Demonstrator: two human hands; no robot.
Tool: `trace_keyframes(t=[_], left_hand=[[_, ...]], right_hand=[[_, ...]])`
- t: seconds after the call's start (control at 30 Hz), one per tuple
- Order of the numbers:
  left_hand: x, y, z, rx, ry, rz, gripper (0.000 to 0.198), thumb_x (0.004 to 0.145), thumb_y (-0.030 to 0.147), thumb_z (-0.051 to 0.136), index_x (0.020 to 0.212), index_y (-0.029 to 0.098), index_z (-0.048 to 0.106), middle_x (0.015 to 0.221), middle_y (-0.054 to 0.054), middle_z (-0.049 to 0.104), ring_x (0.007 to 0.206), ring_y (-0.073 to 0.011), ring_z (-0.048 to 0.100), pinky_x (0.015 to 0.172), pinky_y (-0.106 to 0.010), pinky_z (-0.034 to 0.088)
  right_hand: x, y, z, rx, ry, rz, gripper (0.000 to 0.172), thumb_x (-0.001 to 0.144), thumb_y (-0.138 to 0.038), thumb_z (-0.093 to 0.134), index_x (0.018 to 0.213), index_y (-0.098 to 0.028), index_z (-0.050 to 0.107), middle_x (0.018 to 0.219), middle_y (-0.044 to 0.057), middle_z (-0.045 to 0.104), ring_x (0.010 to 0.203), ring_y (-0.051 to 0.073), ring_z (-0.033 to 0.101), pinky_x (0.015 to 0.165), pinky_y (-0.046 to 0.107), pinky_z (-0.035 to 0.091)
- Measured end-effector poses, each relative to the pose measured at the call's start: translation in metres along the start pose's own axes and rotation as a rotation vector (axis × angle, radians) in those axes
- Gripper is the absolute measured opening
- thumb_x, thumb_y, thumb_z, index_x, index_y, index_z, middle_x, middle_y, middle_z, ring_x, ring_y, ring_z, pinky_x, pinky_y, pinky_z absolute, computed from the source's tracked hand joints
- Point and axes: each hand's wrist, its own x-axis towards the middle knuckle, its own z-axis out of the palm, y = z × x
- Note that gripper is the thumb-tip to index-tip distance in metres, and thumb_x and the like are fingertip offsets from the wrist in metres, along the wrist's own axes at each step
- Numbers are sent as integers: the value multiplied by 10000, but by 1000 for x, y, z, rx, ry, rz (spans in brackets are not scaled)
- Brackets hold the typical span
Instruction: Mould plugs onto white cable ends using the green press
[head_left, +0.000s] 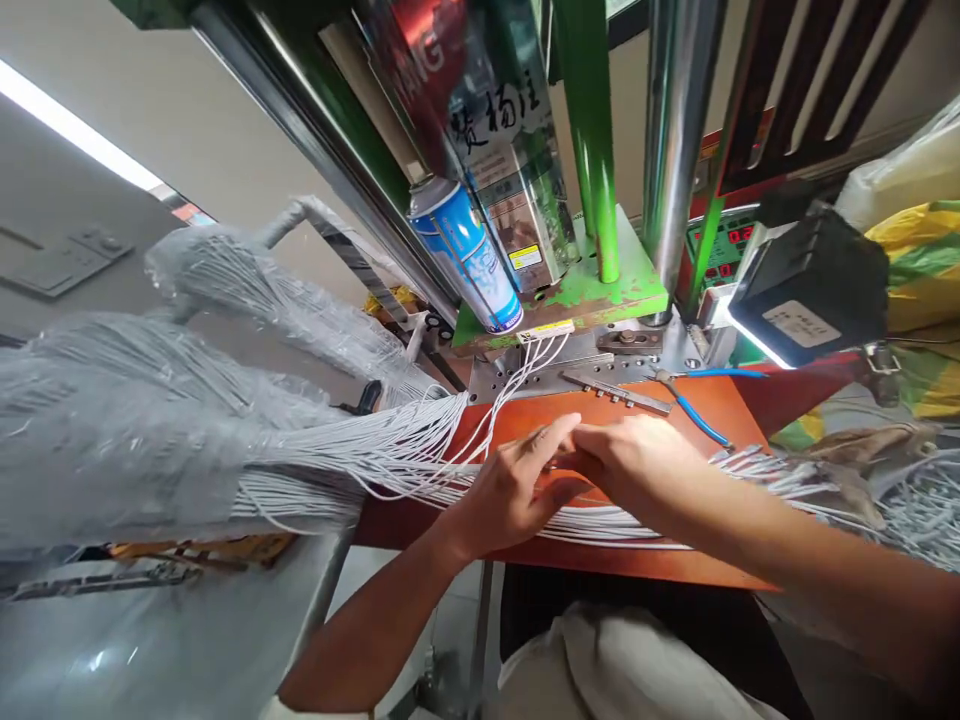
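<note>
My left hand (514, 485) and my right hand (626, 450) meet over the orange-red work surface (720, 415), fingertips close together. Both are closed, fingers bent inward; whatever lies between them is hidden. White cables (615, 525) run beneath and in front of them, crossing the surface from left to right. Just beyond my hands lies a slim metal strip with small pegs (615, 392). Blue-handled pliers (694, 405) rest to its right, jaws toward the strip. Several white leads (499, 395) hang from under the green press plate.
Plastic-wrapped cable bundles (150, 430) fill the left side. A blue spray can (465, 255) stands on the green press plate (630, 290), between steel columns. A lit black lamp (814, 285) hangs at the right, near cable ends (780, 475) and a yellow-green sack (930, 300).
</note>
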Motion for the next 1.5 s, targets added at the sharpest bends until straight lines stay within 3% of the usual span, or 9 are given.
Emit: trace_keyframes(t=[0.1, 0.23, 0.43, 0.6, 0.9, 1.1, 1.27, 1.37, 1.5], left_hand=[[-29, -6, -7, -49, -28, -159, 295, 1061, 363, 492, 1218, 177, 659, 870, -35, 688, 738, -137, 619, 731, -264, 502], [-61, -8, 0, -447, -252, -655, 319, 1026, 463, 539, 1046, 176, 676, 771, 6, 598, 664, -104, 533, 622, -218, 446], [-62, 13, 52, -1248, -596, -756, 530, 930, 597, 649, 1209, 152, 574, 688, 41, 564, 452, -44, 397, 440, -165, 310], [-63, -2, 66, -1216, -469, -855, 395, 1009, 537, 563, 1104, 154, 551, 643, 51, 542, 410, -24, 328, 404, -161, 210], [-32, -15, 87, -1407, -286, -932, 339, 984, 487, 622, 960, 151, 582, 626, 47, 524, 389, -23, 320, 367, -157, 237], [22, -13, 94, -1408, -230, -903, 400, 903, 494, 723, 796, 149, 551, 580, 40, 497, 402, -29, 356, 390, -162, 276], [62, -50, 91, -1274, -65, -812, 387, 906, 496, 723, 897, 128, 604, 586, 68, 465, 400, -2, 289, 383, -131, 195], [66, -69, 91, -1233, -33, -792, 442, 893, 557, 707, 980, 134, 613, 660, 29, 570, 419, -60, 480, 374, -164, 357], [61, -72, 96, -1108, -86, -743, 461, 944, 589, 617, 944, 128, 623, 652, -7, 622, 414, -93, 538, 375, -204, 442]], right_hand=[[-27, 44, -12, 155, -65, -68, 456, 1053, -511, 452, 722, -225, 582, 619, 5, 589, 546, 134, 494, 547, 289, 302], [-59, 85, 0, 278, -134, -59, 425, 1076, -444, 415, 755, -240, 605, 721, 24, 643, 619, 146, 561, 582, 288, 358], [-47, 36, 16, 263, -277, -231, 209, 1007, -282, 590, 823, -226, 672, 763, -10, 674, 635, 120, 576, 600, 261, 333], [-28, 29, 20, 178, -240, -105, 231, 1019, -278, 553, 889, -183, 719, 824, 44, 713, 686, 140, 602, 624, 269, 336], [-13, 64, 32, 609, -77, 38, 220, 1000, -250, 561, 830, -174, 680, 793, 22, 710, 720, 134, 605, 687, 255, 417], [1, 45, 55, 821, 240, 72, 318, 1031, -417, 538, 1257, -210, 621, 1175, 63, 717, 1019, 179, 668, 881, 300, 521], [-1, 72, 65, 303, 557, 261, 324, 1051, -300, 432, 1278, -200, 640, 1206, 121, 703, 1106, 262, 629, 984, 424, 490], [-2, 89, 72, -150, 426, 400, 355, 965, -143, 468, 1276, -164, 639, 1151, 165, 682, 989, 303, 588, 835, 441, 469], [-5, 93, 76, -282, 323, 314, 256, 951, -109, 478, 1126, -167, 655, 978, 115, 650, 886, 287, 537, 714, 387, 390]])
